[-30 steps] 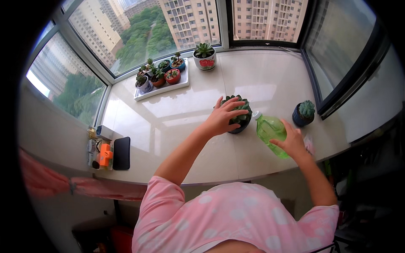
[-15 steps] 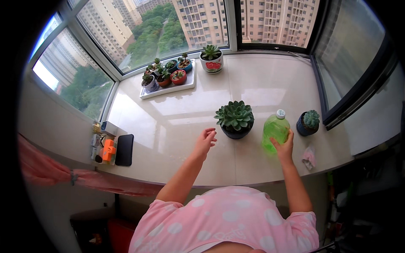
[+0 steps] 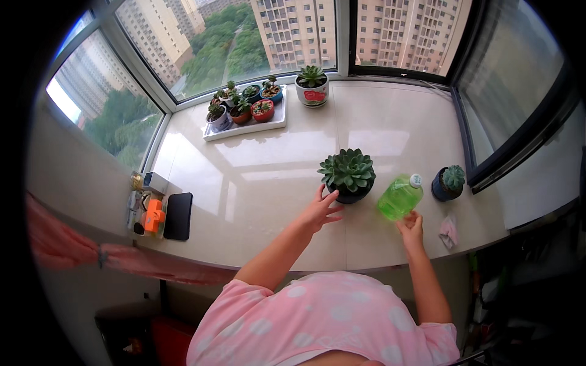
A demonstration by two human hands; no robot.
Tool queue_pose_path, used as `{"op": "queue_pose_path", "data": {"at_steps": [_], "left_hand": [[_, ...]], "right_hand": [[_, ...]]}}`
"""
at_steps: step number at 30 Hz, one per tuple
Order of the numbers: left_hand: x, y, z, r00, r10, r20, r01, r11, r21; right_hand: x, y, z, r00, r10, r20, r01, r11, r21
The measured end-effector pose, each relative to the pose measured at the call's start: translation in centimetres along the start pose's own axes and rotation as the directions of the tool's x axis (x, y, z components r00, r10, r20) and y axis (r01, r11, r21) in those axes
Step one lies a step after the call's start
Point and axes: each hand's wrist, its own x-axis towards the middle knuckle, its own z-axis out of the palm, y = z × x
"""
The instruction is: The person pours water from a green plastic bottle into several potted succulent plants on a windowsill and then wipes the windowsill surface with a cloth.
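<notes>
My left hand (image 3: 323,210) is open, fingers spread, at the near left side of a dark pot (image 3: 349,196). The fingertips reach the rim; whether they press on it I cannot tell. A large green rosette succulent (image 3: 348,168) fills the pot. Just to the right, a clear plastic bottle (image 3: 400,197) with bright green liquid and a white cap (image 3: 415,180) is on the counter. Close against its lower near edge is my right hand (image 3: 411,227), fingers loosely bent and not wrapped round it.
A blue pot (image 3: 447,185) with a small succulent and a crumpled pink-white cloth (image 3: 448,232) lie to the right. Along the window stand a white tray (image 3: 250,129) of small potted succulents and a patterned pot (image 3: 313,94). A phone (image 3: 178,216) and orange object (image 3: 154,216) sit left.
My left hand has moved right and forward to the dark pot. My right hand has slipped off the bottle's side to its lower edge, and the bottle's top has swung right and nearer.
</notes>
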Motion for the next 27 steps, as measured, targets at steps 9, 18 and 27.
{"op": "queue_pose_path", "data": {"at_steps": [9,18,27], "left_hand": [[1.1,-0.8,0.2,0.999,0.038,-0.011,-0.038,0.999,0.002],[1.9,-1.3,-3.4,0.957,0.258,0.129,-0.28,0.938,0.202],[5.8,1.7,-8.7,0.756,0.596,0.271,-0.458,0.185,0.87]], "right_hand": [[-2.4,-7.7,5.2,0.816,0.196,0.544,-0.433,0.83,0.351],[0.2,-8.9,10.4,0.741,0.153,0.654,-0.628,0.503,0.594],[4.2,-10.4,16.8,0.793,0.135,0.594,-0.591,0.409,0.696]]}}
